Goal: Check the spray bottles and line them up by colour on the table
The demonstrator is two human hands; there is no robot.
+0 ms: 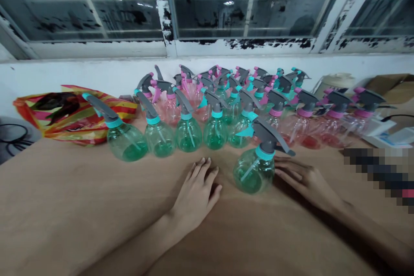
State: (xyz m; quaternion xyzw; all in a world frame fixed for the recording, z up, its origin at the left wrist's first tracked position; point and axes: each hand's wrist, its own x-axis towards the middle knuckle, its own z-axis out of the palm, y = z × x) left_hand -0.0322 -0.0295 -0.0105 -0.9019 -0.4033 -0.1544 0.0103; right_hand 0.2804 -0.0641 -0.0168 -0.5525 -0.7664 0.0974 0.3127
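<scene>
A green spray bottle with a teal collar and grey trigger head stands upright near the middle of the table, in front of the others. Just right of it lies my right hand, fingers stretched toward its base; whether they touch the bottle I cannot tell. My left hand rests flat on the tabletop to the bottle's left, fingers spread, holding nothing. Behind my hands runs a row of spray bottles, green ones on the left and pink ones on the right.
More spray bottles crowd the back of the wooden table by the wall. A red and yellow plastic bag lies at the left. Cardboard and a white box sit at the right, near a blurred-out patch.
</scene>
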